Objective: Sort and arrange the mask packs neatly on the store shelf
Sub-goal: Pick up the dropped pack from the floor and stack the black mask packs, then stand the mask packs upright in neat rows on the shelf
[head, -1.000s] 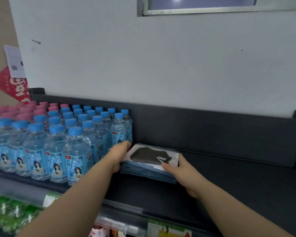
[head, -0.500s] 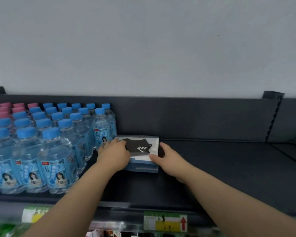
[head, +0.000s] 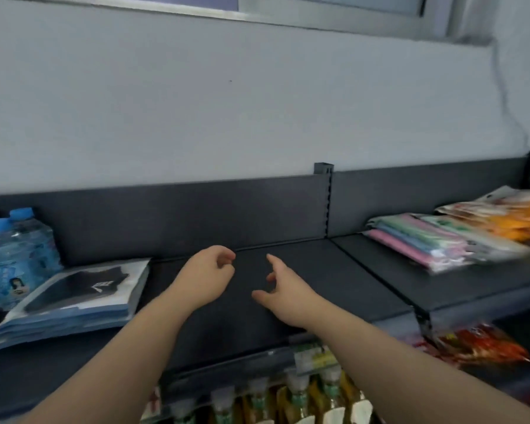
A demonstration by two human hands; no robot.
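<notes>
- Mask packs [head: 74, 298] with a black mask printed on the front lie in a flat stack at the left end of the shelf [head: 334, 286], just beside the water bottles [head: 16, 255]. The lower packs fan out a little at the near corner.
- My left hand [head: 207, 275] hovers over the bare shelf, right of the stack and apart from it. Its fingers are loosely curled with nothing in them.
- My right hand [head: 283, 293] hangs just beside it near the middle of the bay, thumb and fingers spread and empty.
- Coloured packs [head: 435, 243], pink, blue and green in clear wrap, lie in a slanted heap on the next bay to the right, well apart from both hands. They are too blurred to read, but I judge they are the next lot to sort.
- To do this step well, I would carry both hands across to that heap. I would take it low at both sides so the slick wraps do not slide apart, then set it on the bare stretch with its edges parallel to the shelf front.
</notes>
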